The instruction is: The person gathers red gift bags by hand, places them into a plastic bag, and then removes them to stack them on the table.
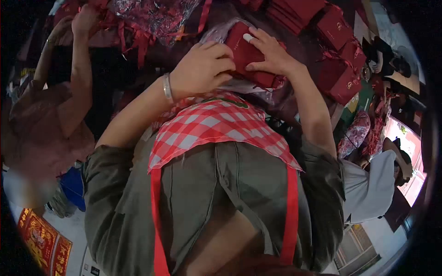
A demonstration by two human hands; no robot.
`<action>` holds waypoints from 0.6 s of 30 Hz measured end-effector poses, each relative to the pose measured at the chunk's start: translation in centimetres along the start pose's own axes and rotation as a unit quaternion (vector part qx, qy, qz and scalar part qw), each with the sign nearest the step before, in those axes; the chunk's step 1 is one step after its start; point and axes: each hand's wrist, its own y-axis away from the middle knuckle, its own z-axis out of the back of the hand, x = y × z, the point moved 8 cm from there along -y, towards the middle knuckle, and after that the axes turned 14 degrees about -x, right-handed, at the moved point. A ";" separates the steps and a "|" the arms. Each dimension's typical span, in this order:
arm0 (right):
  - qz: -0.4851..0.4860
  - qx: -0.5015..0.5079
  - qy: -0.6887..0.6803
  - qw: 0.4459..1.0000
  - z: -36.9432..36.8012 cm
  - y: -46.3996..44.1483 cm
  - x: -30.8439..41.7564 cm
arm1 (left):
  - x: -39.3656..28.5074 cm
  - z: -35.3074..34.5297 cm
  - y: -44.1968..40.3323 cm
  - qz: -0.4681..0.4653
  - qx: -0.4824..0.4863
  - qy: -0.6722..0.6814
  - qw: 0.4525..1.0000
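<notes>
A dark red gift bag or flat box (244, 50), its exact kind unclear, lies in front of me on clear plastic wrap (218, 33). My left hand (202, 68), with a silver bangle at the wrist, is at the left edge of the red item. Its fingers are curled, and what they hold, if anything, is hidden. Across the top and right of the item lies my right hand (271, 53), fingers spread and thumb apart. A white wrap covers one fingertip.
Stacked red gift bags (336, 27) with gold marks are at the upper right. Clear plastic with red ribbons (154, 18) lies at the upper left. A person's arm (80, 69) reaches in at left; another person in white (373, 184) sits at right.
</notes>
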 end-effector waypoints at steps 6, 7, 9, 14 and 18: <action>-0.043 0.030 -0.003 0.999 0.6 0.0 0.6 | 4.0 -6.3 -5.2 0.048 0.010 0.047 0.998; -0.028 0.011 -0.003 1.000 0.1 -0.2 0.4 | 4.7 -7.0 -4.9 0.073 0.033 0.021 0.997; -0.041 0.008 0.015 0.999 0.4 0.3 0.4 | 5.3 -7.4 -4.6 0.098 0.071 -0.008 0.993; -0.040 -0.017 0.073 0.996 0.9 2.0 0.9 | 4.5 -7.8 -4.7 0.089 0.127 -0.109 0.982; -0.069 -0.127 0.055 0.988 2.4 6.4 -1.4 | 4.6 -8.0 -4.4 0.059 0.131 -0.125 0.982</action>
